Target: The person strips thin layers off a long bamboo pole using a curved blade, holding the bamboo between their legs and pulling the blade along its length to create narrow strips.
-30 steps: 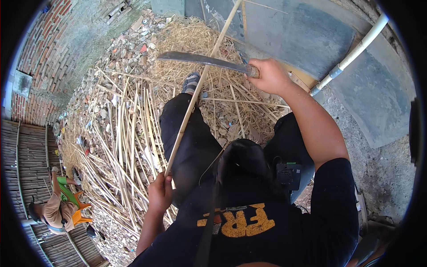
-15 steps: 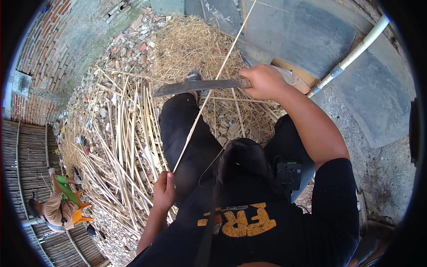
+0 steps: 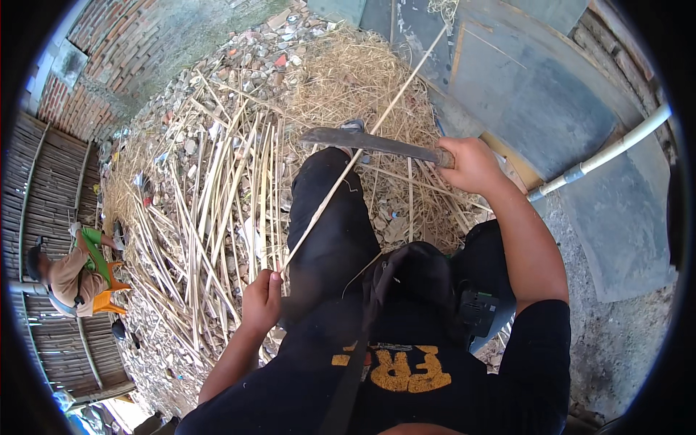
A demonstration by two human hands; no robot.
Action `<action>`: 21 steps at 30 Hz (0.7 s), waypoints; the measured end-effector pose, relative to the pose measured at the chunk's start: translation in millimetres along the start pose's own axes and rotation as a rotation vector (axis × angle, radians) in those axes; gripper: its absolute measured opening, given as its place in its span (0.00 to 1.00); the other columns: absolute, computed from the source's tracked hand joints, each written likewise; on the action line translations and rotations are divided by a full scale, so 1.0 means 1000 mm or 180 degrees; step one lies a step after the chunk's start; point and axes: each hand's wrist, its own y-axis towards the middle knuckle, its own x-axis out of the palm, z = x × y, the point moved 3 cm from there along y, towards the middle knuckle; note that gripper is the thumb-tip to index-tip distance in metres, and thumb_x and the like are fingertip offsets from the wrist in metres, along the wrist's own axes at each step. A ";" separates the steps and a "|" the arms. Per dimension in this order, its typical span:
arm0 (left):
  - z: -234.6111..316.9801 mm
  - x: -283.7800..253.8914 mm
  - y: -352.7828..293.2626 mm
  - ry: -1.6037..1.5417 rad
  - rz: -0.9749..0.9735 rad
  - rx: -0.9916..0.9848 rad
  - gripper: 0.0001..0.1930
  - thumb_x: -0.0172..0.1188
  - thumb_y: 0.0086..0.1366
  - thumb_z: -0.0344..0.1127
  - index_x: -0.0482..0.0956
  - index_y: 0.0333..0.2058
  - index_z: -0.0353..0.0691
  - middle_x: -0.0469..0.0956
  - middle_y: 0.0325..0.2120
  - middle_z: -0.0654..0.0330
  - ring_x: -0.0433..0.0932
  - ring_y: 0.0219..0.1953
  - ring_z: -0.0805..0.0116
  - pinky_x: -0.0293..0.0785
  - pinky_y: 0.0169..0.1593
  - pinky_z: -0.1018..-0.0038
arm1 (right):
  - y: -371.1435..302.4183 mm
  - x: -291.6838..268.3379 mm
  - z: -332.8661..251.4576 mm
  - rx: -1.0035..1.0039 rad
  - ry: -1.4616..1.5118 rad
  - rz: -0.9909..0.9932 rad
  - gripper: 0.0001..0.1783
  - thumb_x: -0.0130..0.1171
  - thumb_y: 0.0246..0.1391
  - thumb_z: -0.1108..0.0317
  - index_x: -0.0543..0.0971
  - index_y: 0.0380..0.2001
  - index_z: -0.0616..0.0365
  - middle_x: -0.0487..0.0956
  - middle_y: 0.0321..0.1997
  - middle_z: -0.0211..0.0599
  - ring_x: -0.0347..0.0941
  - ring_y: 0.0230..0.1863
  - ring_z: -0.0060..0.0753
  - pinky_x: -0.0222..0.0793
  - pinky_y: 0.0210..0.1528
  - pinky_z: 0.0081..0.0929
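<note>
My left hand [image 3: 262, 301] is closed around the near end of a long, thin bamboo strip [image 3: 324, 205], thumb along it. The strip slants up and away to the right, over my left leg. My right hand [image 3: 471, 167] grips the short handle of a machete [image 3: 377, 143] with a dark, worn blade. The blade points left and crosses the strip beyond my knee. Whether blade and strip touch, I cannot tell. Light shavings [image 3: 355, 76] lie heaped past my foot.
Many split bamboo strips [image 3: 203, 239] lie on rubble at my left. A person [image 3: 69, 279] sits on an orange chair [image 3: 109, 299] by a bamboo wall [image 3: 54, 188]. Grey sheets [image 3: 536, 80] and a pale pipe [image 3: 616, 148] stand at the right.
My view has shifted, so most things sit further right and lower. The strip's far end now shows. The machete still crosses the strip, its tip now higher than its handle in the picture.
</note>
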 end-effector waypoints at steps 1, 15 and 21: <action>0.002 -0.001 0.000 0.0001 0.0009 -0.0004 0.20 0.47 0.75 0.47 0.75 0.33 0.34 0.75 0.18 0.45 0.76 0.22 0.45 0.69 0.28 0.58 | 0.000 0.000 0.001 0.0037 -0.0012 -0.0024 0.18 0.68 0.42 0.62 0.80 0.39 0.53 0.81 0.32 0.47 0.78 0.38 0.56 0.72 0.39 0.49; 0.043 -0.007 0.034 -0.0143 -0.0355 0.0147 0.18 0.52 0.74 0.45 0.76 0.37 0.32 0.77 0.21 0.52 0.78 0.24 0.59 0.71 0.31 0.65 | -0.004 0.001 0.004 -0.0154 -0.0136 0.0100 0.14 0.67 0.44 0.62 0.80 0.35 0.53 0.79 0.26 0.47 0.77 0.33 0.56 0.70 0.34 0.48; 0.040 0.010 0.027 -0.0755 -0.0926 0.0185 0.21 0.43 0.78 0.46 0.74 0.35 0.33 0.74 0.24 0.53 0.73 0.28 0.65 0.70 0.36 0.68 | 0.001 0.016 0.001 -0.0444 -0.0034 -0.0002 0.14 0.67 0.44 0.62 0.79 0.34 0.54 0.79 0.26 0.47 0.77 0.33 0.56 0.70 0.34 0.49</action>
